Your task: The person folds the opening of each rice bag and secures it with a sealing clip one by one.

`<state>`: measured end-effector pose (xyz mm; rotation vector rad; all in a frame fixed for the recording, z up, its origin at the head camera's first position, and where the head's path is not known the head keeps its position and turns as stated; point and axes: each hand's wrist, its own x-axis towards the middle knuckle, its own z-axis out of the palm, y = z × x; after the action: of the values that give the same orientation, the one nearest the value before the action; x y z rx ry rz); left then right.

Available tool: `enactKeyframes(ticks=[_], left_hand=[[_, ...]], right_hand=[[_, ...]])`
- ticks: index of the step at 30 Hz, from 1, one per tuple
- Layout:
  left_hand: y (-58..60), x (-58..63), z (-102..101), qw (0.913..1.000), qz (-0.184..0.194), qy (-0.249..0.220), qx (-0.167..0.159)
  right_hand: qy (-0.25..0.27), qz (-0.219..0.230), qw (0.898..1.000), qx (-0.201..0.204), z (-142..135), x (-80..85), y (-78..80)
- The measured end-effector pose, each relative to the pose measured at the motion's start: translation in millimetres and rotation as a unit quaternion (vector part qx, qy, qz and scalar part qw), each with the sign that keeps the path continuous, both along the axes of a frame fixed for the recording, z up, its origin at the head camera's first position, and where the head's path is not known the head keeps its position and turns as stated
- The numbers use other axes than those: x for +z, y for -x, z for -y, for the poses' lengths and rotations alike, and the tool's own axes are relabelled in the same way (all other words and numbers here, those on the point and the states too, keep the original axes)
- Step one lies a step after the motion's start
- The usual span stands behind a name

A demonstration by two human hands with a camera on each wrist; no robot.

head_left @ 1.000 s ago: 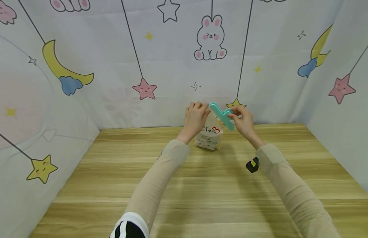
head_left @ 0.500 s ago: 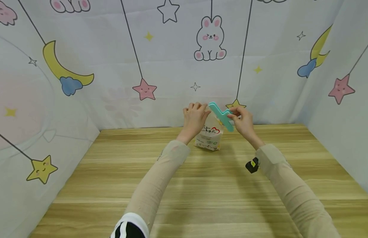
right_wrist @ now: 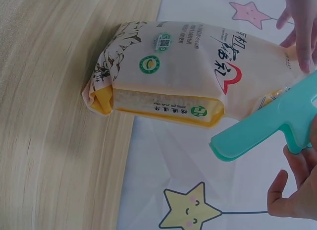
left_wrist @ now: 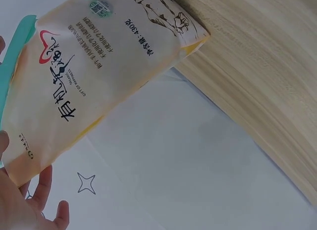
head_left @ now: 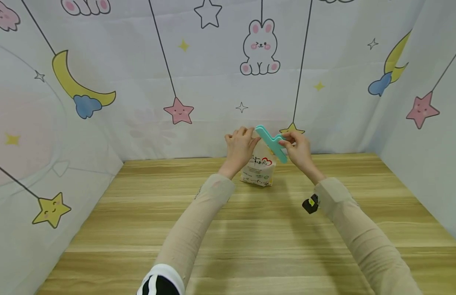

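Turquoise plastic sits slantwise at the mouth of the bag: that is your clip, its bar running from 11 o'clock down to 5 o'clock in the head view. The bag stands at your 12 o'clock, near the far edge of the worktop. Your right hand pinches the clip's handle from the 3 o'clock side; your left hand pinches the top of the bag from the 9 o'clock side. You cannot tell from these views whether the clip's bars straddle the bag or only lie against it.

The likeliest trouble is the slant: closed like this, the bar would probably catch one corner and miss the rest. If your left fingers slacken, the soft top could unfold and slip out. A hard shove toward 9 o'clock might tip the bag or trap your left fingertips.

Against the frame from a second ago, your right hand and the clip have edged toward 9 o'clock. Your left hand has shifted slightly that way too, while the bag's base stays practically where it was.
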<state>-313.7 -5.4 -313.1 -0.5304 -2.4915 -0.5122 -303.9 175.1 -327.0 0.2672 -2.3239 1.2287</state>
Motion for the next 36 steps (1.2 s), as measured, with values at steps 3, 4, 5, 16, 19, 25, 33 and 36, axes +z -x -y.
enactKeyframes(ticks=[3, 4, 5, 16, 19, 25, 33, 36], left_hand=[[0.4, -0.9, 0.1, 1.0, -0.003, -0.004, 0.003], [0.4, -1.1, 0.1, 1.0, -0.003, -0.003, 0.004], [0.2, -1.1, 0.0, 1.0, -0.003, -0.004, 0.003], [0.0, -1.7, 0.1, 0.9997, -0.015, 0.018, 0.008], [0.7, -1.9, 0.6, 0.9995, -0.023, 0.019, 0.011], [0.8, -0.8, 0.8, 0.9994, -0.026, 0.019, 0.013], [1.7, -1.0, 0.1, 0.9992, -0.028, 0.024, 0.015], [1.8, -1.3, 0.2, 0.9988, -0.034, 0.028, 0.019]], right_hand=[[0.004, -0.003, 1.0, 0.004, 0.8, -0.9, 0.1], [0.005, -0.004, 1.0, 0.004, 1.0, -1.2, 0.0], [0.005, -0.002, 1.0, 0.004, 1.4, -1.6, -0.1], [0.016, -0.005, 1.0, 0.009, 3.7, -7.1, -0.2], [0.019, -0.006, 1.0, 0.011, 4.6, -7.3, 0.3], [0.021, -0.01, 1.0, 0.013, 5.0, -7.7, 0.5], [0.023, -0.018, 0.999, 0.02, 3.6, -10.1, 1.4], [0.022, -0.021, 0.999, 0.024, 3.0, -11.6, 1.4]])
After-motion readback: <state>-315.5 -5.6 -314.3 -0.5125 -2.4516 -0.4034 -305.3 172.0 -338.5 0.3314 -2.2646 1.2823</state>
